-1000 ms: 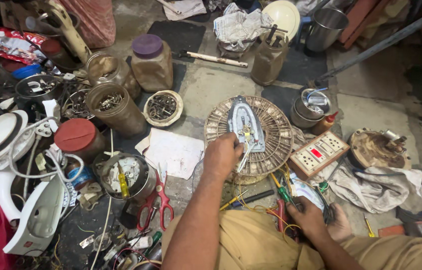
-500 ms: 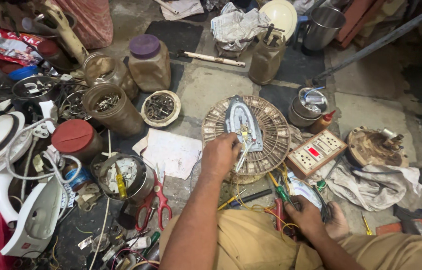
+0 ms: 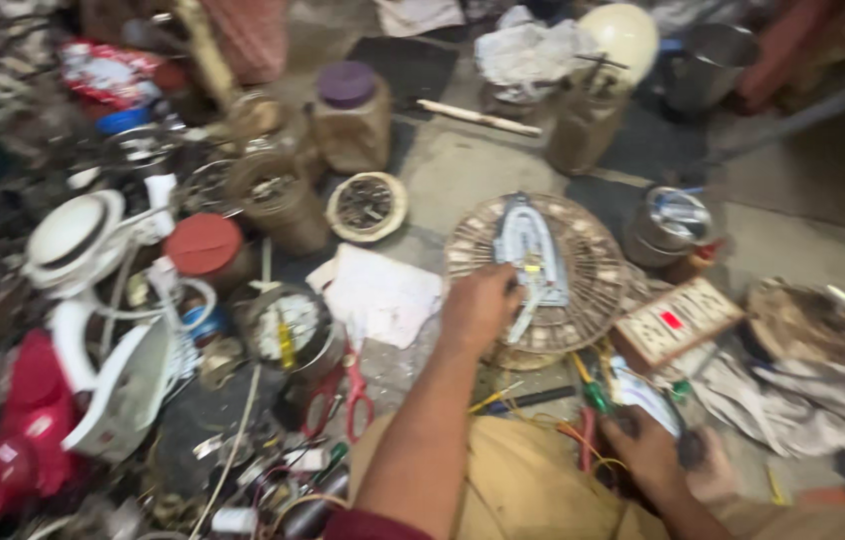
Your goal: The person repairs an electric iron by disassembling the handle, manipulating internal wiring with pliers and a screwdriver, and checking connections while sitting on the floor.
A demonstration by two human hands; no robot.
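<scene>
Resting low by the knee, the right hand (image 3: pixel 655 452) curled its fingers around a small pale object (image 3: pixel 646 396); what it was could not be told. The left hand (image 3: pixel 480 307) closed its fingers on the iron soleplate (image 3: pixel 528 248), which lay on a round woven stand (image 3: pixel 583 262). Beyond the fingertips stood a steel tin (image 3: pixel 670 226); farther off, a purple-lidded jar (image 3: pixel 351 117).

Workshop floor, viewed from above. A grey concrete floor (image 3: pixel 503 170) is lying under dim, even light, its surface stained and cracked. A dark mat (image 3: pixel 413 60) is covering part of it near the top. Clutter is crowding the left side, where jars (image 3: pixel 348 120) and a red-lidded container (image 3: pixel 205 245) are standing. A crumpled cloth (image 3: pixel 803 390) is lying at right.
</scene>
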